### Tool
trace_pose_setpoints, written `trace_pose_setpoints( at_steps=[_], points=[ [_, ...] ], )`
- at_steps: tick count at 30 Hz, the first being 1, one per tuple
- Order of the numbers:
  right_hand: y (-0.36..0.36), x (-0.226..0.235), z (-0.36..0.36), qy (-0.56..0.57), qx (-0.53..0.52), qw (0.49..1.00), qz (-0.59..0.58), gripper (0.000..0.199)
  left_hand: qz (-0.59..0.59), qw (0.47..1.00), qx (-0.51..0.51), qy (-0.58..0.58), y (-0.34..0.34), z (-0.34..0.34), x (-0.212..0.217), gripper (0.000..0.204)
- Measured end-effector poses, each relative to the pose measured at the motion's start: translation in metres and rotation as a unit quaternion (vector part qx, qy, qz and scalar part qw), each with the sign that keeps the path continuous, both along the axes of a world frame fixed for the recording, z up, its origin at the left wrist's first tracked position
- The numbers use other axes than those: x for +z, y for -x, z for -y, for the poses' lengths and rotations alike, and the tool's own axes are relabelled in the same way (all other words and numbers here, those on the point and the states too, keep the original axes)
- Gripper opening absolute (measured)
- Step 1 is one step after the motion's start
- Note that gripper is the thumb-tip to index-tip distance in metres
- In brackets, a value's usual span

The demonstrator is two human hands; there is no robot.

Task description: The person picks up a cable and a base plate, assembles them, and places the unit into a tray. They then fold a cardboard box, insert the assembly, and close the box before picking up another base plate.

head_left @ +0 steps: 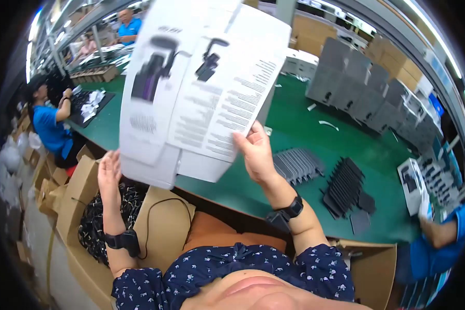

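Cardboard, flat and white, fills the upper middle of my view: a printed carton blank [201, 82] with dark product pictures and blocks of small text, held up in the air above the green table [294, 129]. Its long axis runs from lower left to upper right, tilted away from me. My right hand [256, 152] is pinched on the lower right edge, thumb on the printed face. My left hand [109, 173] is at the lower left corner, fingers spread against the underside; I cannot tell whether it actually grips. Both hands sit below the sheet, well apart, the right one higher. Past it on the table lie grey ribbed parts [298, 165], black stacked trays [346, 188] and standing grey boxes [356, 88]. An open brown carton [82, 191] sits under my left arm.
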State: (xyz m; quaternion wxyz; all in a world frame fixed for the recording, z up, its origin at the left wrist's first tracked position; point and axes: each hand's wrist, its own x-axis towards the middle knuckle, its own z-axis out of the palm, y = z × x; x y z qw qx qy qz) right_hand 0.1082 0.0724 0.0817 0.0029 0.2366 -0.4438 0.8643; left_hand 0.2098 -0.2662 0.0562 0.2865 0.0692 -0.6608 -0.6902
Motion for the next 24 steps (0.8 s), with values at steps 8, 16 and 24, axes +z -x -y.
trace_pose_setpoints(
  at_steps=[8,16,24],
  points=[
    [-0.066,-0.036,-0.109,-0.177,-0.067,0.979,0.073,0.028,-0.079,0.965,-0.244,-0.046,0.077,-0.115,0.035,0.048],
    [-0.075,0.013,-0.139,-0.451,-0.564,0.648,-0.241,0.031,-0.033,0.929,-0.361,-0.078,0.132,-0.193,0.018,0.037],
    [-0.009,0.058,-0.149,-0.575,-0.544,0.510,-0.336,0.027,-0.071,0.907,-0.410,-0.064,0.159,-0.252,0.029,0.038]
  ],
)
